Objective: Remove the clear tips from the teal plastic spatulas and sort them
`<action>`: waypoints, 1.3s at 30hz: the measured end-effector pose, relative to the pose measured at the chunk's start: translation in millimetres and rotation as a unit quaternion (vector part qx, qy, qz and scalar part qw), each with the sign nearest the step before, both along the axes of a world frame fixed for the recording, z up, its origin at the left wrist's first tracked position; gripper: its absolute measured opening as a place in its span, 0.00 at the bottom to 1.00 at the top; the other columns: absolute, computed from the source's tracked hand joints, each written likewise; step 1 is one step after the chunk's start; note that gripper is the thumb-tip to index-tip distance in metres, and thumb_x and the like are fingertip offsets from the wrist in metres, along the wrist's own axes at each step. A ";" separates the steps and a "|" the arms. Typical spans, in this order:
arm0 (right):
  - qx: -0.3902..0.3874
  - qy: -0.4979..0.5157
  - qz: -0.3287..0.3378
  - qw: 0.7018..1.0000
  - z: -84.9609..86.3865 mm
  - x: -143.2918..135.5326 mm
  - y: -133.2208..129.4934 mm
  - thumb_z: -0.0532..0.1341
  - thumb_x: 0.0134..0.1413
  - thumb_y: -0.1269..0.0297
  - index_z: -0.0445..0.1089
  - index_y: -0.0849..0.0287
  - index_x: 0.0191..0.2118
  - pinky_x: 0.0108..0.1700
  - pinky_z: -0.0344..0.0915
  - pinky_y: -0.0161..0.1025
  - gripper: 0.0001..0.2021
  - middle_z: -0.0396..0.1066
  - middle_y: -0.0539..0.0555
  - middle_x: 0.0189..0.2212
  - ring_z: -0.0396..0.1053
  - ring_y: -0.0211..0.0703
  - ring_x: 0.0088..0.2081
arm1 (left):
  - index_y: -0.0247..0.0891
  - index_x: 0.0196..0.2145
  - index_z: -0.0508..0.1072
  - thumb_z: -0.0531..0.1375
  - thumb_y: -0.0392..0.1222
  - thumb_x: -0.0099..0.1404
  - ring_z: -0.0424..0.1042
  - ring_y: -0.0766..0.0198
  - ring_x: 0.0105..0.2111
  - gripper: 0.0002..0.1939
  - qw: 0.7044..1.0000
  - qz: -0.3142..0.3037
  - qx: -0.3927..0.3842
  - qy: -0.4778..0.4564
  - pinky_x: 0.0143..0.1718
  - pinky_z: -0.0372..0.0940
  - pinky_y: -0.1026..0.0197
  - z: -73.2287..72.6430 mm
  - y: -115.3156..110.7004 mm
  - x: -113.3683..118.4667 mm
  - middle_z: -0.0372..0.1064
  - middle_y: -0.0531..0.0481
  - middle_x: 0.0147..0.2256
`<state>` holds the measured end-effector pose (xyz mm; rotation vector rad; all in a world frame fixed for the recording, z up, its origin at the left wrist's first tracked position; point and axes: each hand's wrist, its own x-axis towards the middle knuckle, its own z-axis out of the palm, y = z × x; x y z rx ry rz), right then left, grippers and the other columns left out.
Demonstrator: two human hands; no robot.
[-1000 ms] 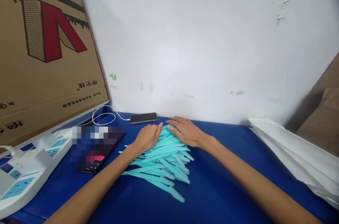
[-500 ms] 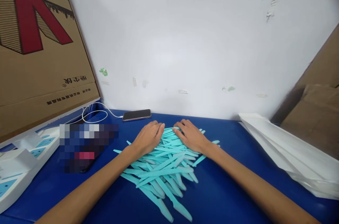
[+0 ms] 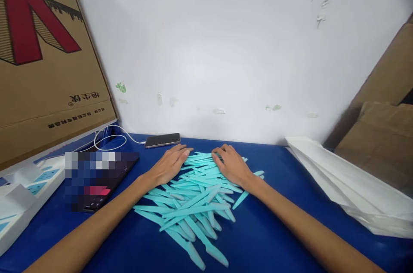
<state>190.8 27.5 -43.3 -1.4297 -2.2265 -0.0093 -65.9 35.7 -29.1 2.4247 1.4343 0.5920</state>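
A loose pile of turquoise eyebrow razors [image 3: 193, 197] lies on the blue table, many crossing over one another, with several handles fanned toward me. At the pile's far left edge, my left hand [image 3: 169, 163] rests with its fingers stretched forward and nothing gripped in it. My right hand [image 3: 232, 165] lies over the far right side of the pile, fingers bent and apart, the thumb touching the razors' far ends. The razors under its palm are hidden.
Left of the pile are a phone with a blurred screen [image 3: 111, 182] and a white power strip [image 3: 48, 189]. A second phone [image 3: 162, 140] on a white cable lies near the wall. White sheets [image 3: 348, 187] lie at right. Cardboard boxes [image 3: 74, 75] flank both sides.
My left hand has shifted left, away from the razors' far ends, uncovering more of them. The right hand stays at the pile's right side. The view has turned slightly right.
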 end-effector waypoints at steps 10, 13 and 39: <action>0.063 0.025 0.123 0.990 42.0 3.8 -34.3 0.46 0.71 0.58 0.69 0.56 0.53 0.58 0.58 0.50 0.18 0.68 0.58 0.51 0.64 0.48 0.54 | 0.51 0.66 0.60 0.34 0.61 0.74 0.48 0.55 0.68 0.32 0.997 -0.031 -0.065 0.000 0.68 0.43 0.46 3.8 -9.3 9.0 0.53 0.52 0.68; 0.086 0.001 0.208 0.974 51.5 -3.7 -68.0 0.51 0.69 0.56 0.69 0.56 0.52 0.58 0.58 0.53 0.16 0.68 0.59 0.51 0.63 0.51 0.54 | 0.49 0.65 0.61 0.33 0.60 0.74 0.49 0.55 0.68 0.33 0.997 -0.010 -0.070 -0.021 0.68 0.44 0.46 4.1 -12.7 13.3 0.55 0.51 0.67; 0.086 -0.069 0.225 0.968 21.8 -21.8 -122.2 0.53 0.68 0.58 0.65 0.53 0.59 0.55 0.64 0.53 0.18 0.71 0.59 0.51 0.68 0.52 0.51 | 0.32 0.47 0.77 0.39 0.48 0.73 0.68 0.49 0.54 0.30 0.974 0.187 0.067 -0.106 0.61 0.55 0.46 -4.3 13.3 -3.5 0.75 0.38 0.49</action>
